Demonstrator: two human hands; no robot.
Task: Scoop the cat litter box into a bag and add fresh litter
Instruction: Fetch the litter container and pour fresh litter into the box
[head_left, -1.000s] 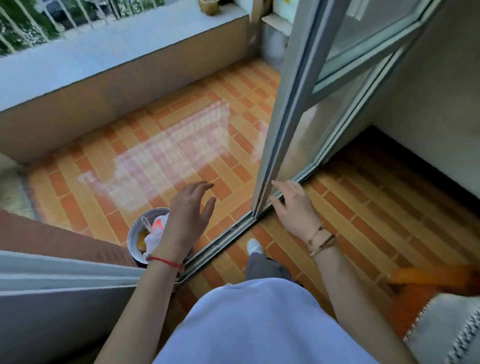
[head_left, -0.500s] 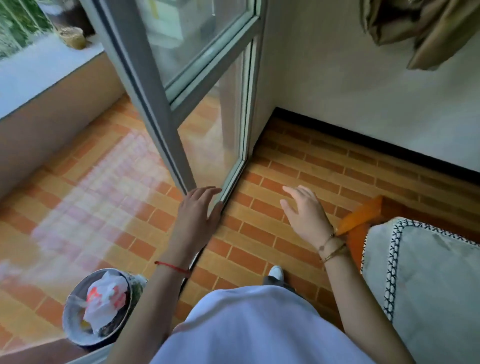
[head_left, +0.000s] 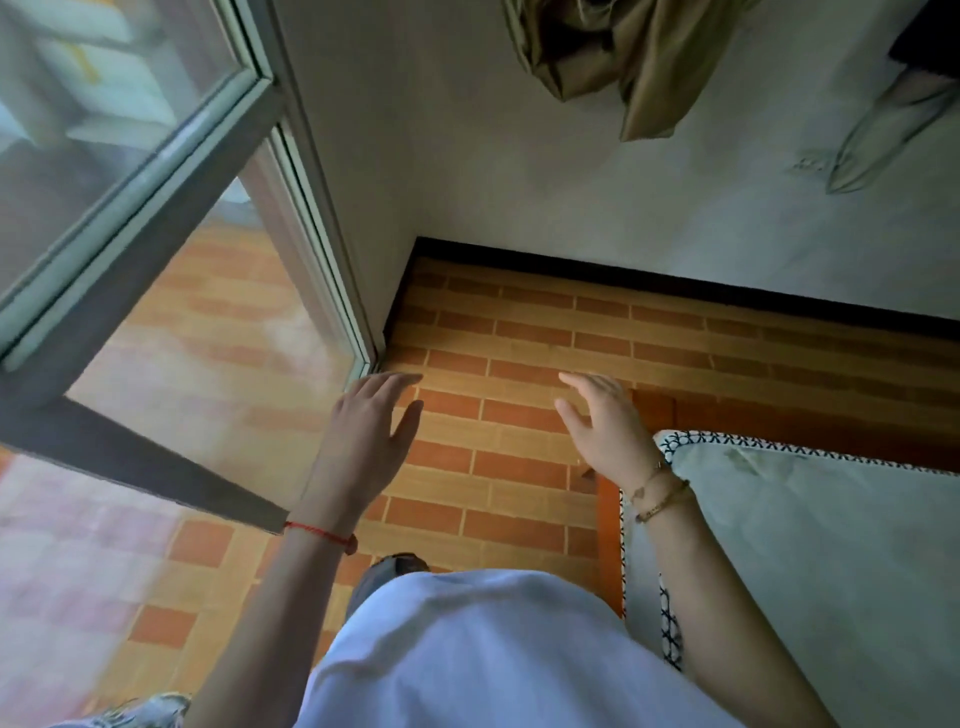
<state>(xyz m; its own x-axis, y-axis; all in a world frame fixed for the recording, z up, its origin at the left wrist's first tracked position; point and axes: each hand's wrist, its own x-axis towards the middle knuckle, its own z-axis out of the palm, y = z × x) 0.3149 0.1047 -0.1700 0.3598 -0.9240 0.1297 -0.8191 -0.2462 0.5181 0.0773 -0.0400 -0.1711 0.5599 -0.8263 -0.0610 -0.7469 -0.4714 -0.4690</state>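
Since the half-second before, both hands are carried further right, off the door's edge and over the indoor floor (head_left: 519, 338), and the bin holding the white bag, seen at lower left then, is lost from the frame. Only a crumpled grey-white edge (head_left: 145, 709) is caught in the bottom left corner, and it cannot be told what it belongs to. Where the litter box stands cannot be told from this view. The left hand (head_left: 363, 441) is held palm down in the air with its fingers straight and slightly spread, nothing gripped, and a red string bracelet (head_left: 322, 532) is worn at its wrist. The right hand (head_left: 602, 431) is likewise held flat with its fingers extended and empty, gold bracelets (head_left: 660, 493) at its wrist. The glass door (head_left: 171, 312) is seen swung open at left, beside the pale wall (head_left: 519, 156). A pale cushion (head_left: 831, 545) with a dark stitched border is seen just beside the right forearm, and an olive cloth (head_left: 623, 52) is hung against the wall above.
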